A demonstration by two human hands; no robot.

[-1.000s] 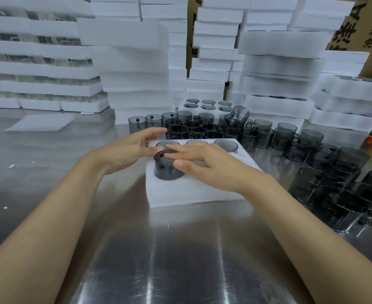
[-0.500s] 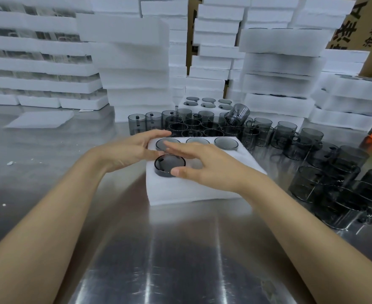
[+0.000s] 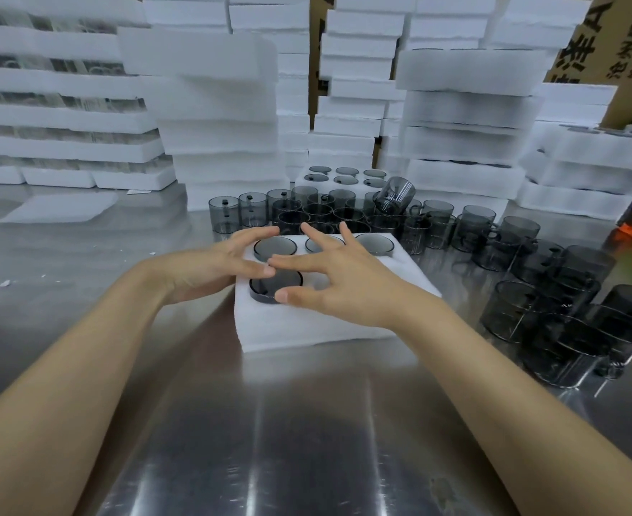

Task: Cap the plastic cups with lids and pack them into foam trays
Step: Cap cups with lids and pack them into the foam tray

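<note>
A white foam tray (image 3: 307, 329) lies on the steel table in front of me. Three lidded smoky-grey cups fill its far row, among them the far-left cup (image 3: 275, 248). A fourth lidded cup (image 3: 274, 285) sits almost fully sunk in the near-left hole. My left hand (image 3: 213, 268) rests at the tray's left edge, fingers straight, thumb tip at that cup's rim. My right hand (image 3: 340, 281) hovers spread over the tray's middle, index finger and thumb touching the cup's lid edge. The near holes under my right hand are hidden.
Loose grey cups (image 3: 344, 214) crowd the table behind the tray, and more cups (image 3: 552, 314) spread along the right. Another filled foam tray (image 3: 344, 176) sits behind them. Tall stacks of foam trays (image 3: 225, 117) wall the back. Bare steel table (image 3: 269, 441) lies near me.
The near-left cup has gone down into its hole until only its lid shows. My right hand's fingers have lifted and spread; my left hand stays by the tray's left edge.
</note>
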